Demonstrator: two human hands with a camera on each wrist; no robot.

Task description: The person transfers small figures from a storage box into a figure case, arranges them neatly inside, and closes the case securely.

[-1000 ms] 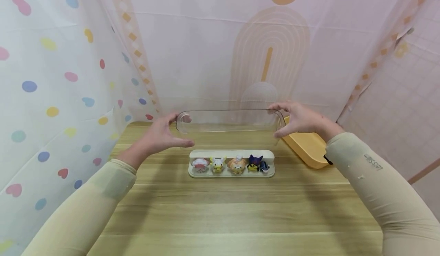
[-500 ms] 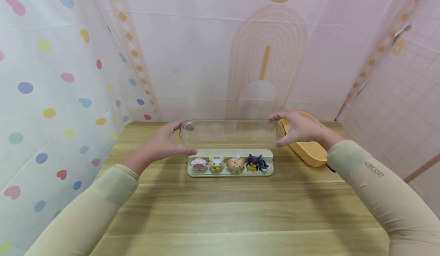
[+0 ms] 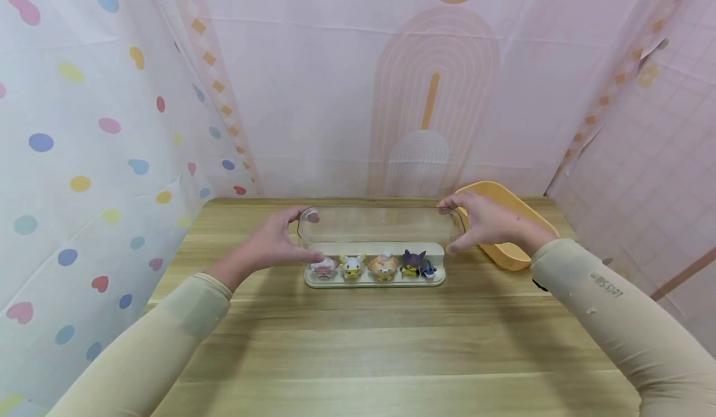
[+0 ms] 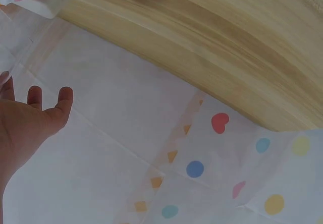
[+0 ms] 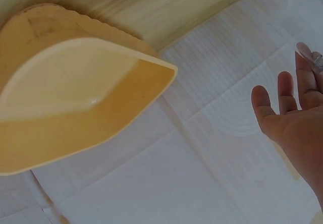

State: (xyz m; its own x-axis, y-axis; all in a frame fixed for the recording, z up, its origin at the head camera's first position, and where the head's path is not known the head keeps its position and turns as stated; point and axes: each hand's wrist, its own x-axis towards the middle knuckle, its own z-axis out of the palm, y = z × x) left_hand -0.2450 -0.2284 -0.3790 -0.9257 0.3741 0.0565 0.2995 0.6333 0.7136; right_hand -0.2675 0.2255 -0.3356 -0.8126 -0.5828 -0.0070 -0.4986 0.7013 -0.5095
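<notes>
A long clear plastic cover with rounded ends hangs level between my hands in the head view. My left hand grips its left end, thumb in front and fingers behind; my right hand holds the right end likewise. Below the cover lies a cream display base with small toy figures in a row. They include a white-and-pink figure, a fluffy orange figure and a purple-hooded figure. The left thumb overlaps the white-and-pink figure in this view. In both wrist views, only part of each hand shows.
A yellow plastic bin stands on the table behind my right hand, partly hidden by it in the head view. The wooden table ends at patterned curtains at the back and sides.
Both hands have lowered the clear cover toward the base, so its lower edge now overlaps the back of the base. The figures stay in place.
</notes>
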